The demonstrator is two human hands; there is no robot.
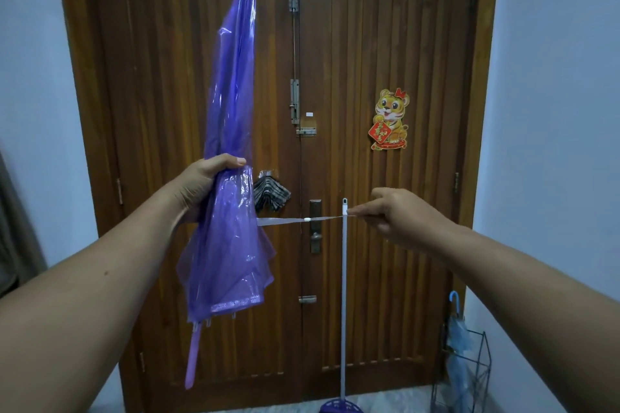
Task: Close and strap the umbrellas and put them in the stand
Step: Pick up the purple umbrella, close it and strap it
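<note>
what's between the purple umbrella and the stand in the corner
A white mop pole stands upright before the door, between the purple umbrella in the left hand and the wire stand at lower right. Nothing else visible blocks it.

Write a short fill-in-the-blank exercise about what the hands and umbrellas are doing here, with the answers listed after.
1. The left hand grips the folded ____ umbrella around its canopy.
2. The right hand pinches the end of the umbrella's ____, pulled out taut sideways.
3. A blue umbrella already stands in the wire ____ by the wall.
4. A cartoon ____ sticker is stuck on the wooden door.

Answers: purple; strap; stand; tiger
</note>
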